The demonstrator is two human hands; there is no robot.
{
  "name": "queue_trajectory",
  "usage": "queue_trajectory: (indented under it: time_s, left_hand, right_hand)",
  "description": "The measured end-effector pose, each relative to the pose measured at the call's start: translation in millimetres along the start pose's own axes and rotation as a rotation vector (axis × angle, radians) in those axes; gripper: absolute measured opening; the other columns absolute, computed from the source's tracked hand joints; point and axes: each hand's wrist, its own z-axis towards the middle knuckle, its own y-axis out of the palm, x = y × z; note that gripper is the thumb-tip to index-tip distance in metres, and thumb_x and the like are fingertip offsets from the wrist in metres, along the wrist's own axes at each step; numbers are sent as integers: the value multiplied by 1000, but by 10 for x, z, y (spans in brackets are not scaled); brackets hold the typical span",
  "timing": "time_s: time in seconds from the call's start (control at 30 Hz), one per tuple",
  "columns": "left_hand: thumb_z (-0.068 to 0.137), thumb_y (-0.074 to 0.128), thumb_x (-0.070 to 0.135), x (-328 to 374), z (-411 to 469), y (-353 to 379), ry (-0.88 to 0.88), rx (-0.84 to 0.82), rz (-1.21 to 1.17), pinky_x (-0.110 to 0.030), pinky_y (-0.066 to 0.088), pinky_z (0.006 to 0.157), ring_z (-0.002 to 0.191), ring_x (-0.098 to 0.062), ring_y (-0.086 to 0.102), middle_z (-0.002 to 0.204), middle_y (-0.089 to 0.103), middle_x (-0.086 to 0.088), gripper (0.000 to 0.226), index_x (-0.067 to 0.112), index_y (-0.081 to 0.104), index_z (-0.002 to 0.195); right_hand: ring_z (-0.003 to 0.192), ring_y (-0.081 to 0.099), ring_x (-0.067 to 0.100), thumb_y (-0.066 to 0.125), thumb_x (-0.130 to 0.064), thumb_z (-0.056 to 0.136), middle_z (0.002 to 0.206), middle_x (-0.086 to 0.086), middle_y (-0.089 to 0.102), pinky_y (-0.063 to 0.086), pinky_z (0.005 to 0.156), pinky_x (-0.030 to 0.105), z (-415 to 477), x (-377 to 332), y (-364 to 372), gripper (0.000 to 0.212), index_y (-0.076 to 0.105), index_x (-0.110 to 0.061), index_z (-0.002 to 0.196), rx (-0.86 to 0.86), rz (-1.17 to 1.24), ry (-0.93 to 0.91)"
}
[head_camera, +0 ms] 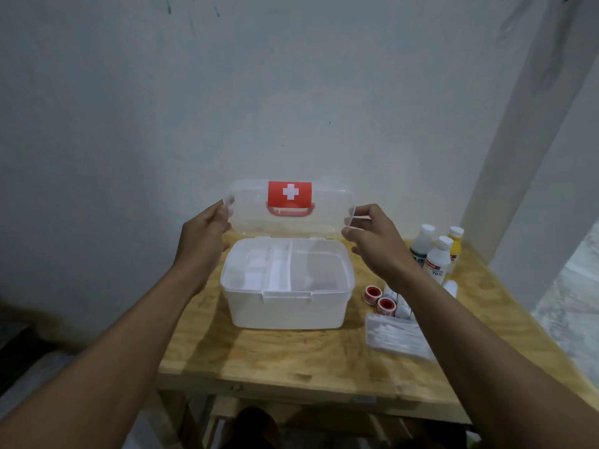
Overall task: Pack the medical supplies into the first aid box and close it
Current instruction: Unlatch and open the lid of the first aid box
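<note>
A white first aid box (287, 311) stands in the middle of the wooden table (291, 361). Its clear lid (252, 218), with a red cross label and pink handle, stands upright and open. My left hand (202, 236) grips the lid's left edge. My right hand (372, 236) pinches the lid's right edge. A divided clear tray (285, 265) sits in the top of the box. To the right lie two red tape rolls (379, 299), white tubes (400, 303) partly behind my right arm, and a clear bag of cotton swabs (397, 338).
Three bottles (437, 254) stand at the table's back right: two white-capped with labels, one yellow. A white roll (452, 286) lies beside them. A grey wall rises close behind the table. The floor drops away to the left and right.
</note>
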Motion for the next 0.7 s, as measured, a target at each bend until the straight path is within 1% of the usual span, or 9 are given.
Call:
queue_trajectory:
  time_s: [0.13,0.17,0.27,0.33,0.4,0.47,0.53,0.6,0.7]
  left_hand:
    - [106,42,41,1,66,40,-5,-8,3,-43,55,96,115,-18,65,129,65,3,38,32,58,139]
    - [106,43,40,4,92,55,-6,-3,2,-42,57,93,113,-18,66,128,65,3,38,32,58,140]
    - [105,52,22,-13,183,71,-24,21,10,-36,60,83,108,-20,68,126,66,0,36,25,54,140]
    - [99,59,2,-40,230,71,-55,8,30,-32,59,80,113,-23,67,127,66,-2,41,18,55,137]
    - [93,60,-9,-66,257,76,-77,-43,68,-33,57,83,116,-25,66,127,66,-4,51,15,57,138]
    - [90,63,-12,-58,274,80,-107,-104,111,-32,58,79,108,-25,69,123,67,-4,64,19,53,145]
    - [88,66,-12,-44,283,62,-146,-161,137,-27,60,67,94,-21,73,116,68,-1,73,23,48,149]
    - [87,67,-14,-55,303,28,-173,-191,149,-27,60,68,92,-20,73,121,69,-4,78,21,43,153]
    - [88,65,-14,-91,337,1,-196,-204,199,-32,58,76,103,-26,71,129,68,-5,77,18,41,154]
  right_hand:
    - [116,55,13,55,-8,99,132,-4,53,47,76,16,-27,63,42,51,41,-25,145,-30,-13,-47]
    - [117,55,13,53,-6,99,135,-2,52,48,76,16,-28,76,54,57,36,-26,150,-46,-18,-46]
    - [135,48,24,50,-4,100,151,4,43,49,97,32,17,105,99,69,23,-28,158,-65,-61,-45]
    - [137,47,26,51,-4,101,156,5,37,48,96,32,54,97,132,75,13,-29,161,-75,-102,-29]
    - [127,54,25,54,-2,99,155,5,36,51,90,30,97,90,164,82,8,-29,161,-76,-138,-17]
    - [121,57,25,60,0,95,152,4,37,50,84,25,128,87,191,87,9,-26,160,-93,-142,12]
    - [126,54,26,63,2,93,155,5,37,47,85,26,137,90,205,88,12,-23,160,-119,-149,42]
    - [116,54,17,63,3,93,152,2,40,48,80,25,126,99,194,85,16,-21,160,-142,-164,61]
    - [89,55,3,57,5,94,122,-9,51,49,63,15,112,123,153,67,32,-14,153,-179,-254,58]
